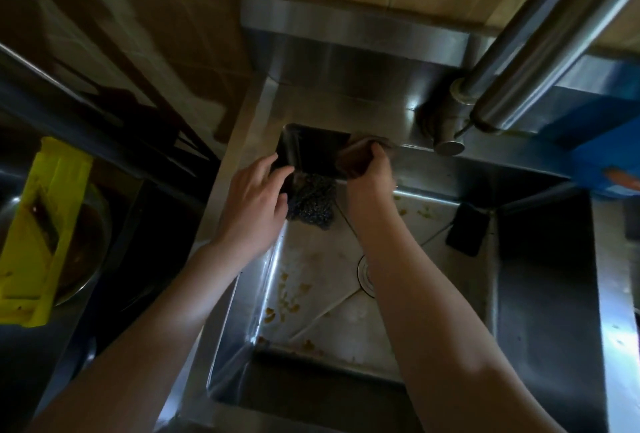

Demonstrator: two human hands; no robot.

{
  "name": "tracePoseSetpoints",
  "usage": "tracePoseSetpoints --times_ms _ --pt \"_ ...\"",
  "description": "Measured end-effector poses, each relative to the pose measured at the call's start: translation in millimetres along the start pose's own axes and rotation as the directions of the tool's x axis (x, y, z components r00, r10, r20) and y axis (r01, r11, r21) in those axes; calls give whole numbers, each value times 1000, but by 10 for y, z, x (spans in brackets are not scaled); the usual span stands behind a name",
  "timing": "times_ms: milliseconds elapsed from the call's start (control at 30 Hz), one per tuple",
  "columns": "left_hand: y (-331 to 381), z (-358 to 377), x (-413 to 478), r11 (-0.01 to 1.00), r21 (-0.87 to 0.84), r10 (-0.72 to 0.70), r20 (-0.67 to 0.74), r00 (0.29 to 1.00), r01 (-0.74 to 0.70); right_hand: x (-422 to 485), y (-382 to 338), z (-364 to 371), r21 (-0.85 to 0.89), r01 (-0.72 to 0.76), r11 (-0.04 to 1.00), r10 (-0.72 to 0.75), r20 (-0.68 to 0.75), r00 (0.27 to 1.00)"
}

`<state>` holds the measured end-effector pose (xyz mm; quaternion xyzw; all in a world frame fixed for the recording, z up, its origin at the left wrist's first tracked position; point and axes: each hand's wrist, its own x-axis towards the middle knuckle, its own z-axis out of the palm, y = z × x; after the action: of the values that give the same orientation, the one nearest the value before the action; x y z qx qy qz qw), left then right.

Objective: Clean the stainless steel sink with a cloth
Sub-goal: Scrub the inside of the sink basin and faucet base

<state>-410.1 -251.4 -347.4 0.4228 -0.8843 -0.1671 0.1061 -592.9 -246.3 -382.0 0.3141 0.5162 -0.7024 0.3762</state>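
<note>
The stainless steel sink lies below me, its floor dotted with brownish food scraps near the left wall and front edge. My right hand is shut on a brownish cloth or pad at the sink's far rim, by a small dark square recess. My left hand hovers open, fingers apart, at the recess's left edge. A steel wool scourer rests between both hands. My right forearm partly hides the drain.
A dark sponge leans in the sink's far right corner. The faucet base and a thick steel spout rise at the upper right. A yellow grater-like tool lies on a bowl at left. Blue objects sit at right.
</note>
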Motion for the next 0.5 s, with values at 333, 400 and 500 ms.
tracePoseSetpoints --times_ms 333,400,500 --pt "-79 99 73 998 25 -62 80 995 61 134 0 -58 -11 -149 989 149 133 980" --pt "-12 166 158 999 22 -52 101 994 50 267 -227 -226 12 -111 994 109 111 988" --pt "135 254 317 1000 16 6 116 993 -8 456 -651 -511 72 -59 996 53 80 995"
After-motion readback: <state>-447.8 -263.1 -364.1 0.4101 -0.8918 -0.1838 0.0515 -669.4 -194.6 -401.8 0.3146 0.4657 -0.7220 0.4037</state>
